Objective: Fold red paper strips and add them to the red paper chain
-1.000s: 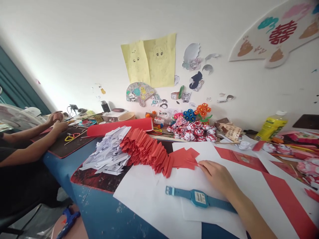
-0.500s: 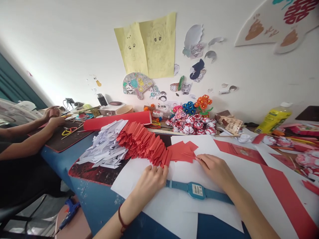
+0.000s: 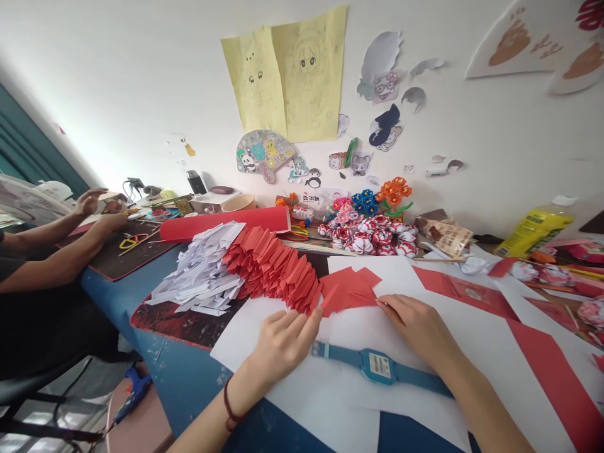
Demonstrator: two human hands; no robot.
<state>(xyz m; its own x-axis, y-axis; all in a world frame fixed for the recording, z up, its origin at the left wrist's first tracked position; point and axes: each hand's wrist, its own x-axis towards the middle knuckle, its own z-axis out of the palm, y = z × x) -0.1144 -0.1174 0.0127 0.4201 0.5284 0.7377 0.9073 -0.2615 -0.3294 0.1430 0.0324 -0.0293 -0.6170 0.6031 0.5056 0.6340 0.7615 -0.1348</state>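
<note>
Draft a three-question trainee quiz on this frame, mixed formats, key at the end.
1. Multiple choice: which of these lies on the white paper?
a) yellow scissors
b) blue watch
c) glue gun

2. True or false: in the picture, the folded white pieces lie left of the folded red pieces.

3. Short answer: which of the person's own hands has a dark red bracelet at its wrist?

Key:
1. b
2. True
3. The left hand
</note>
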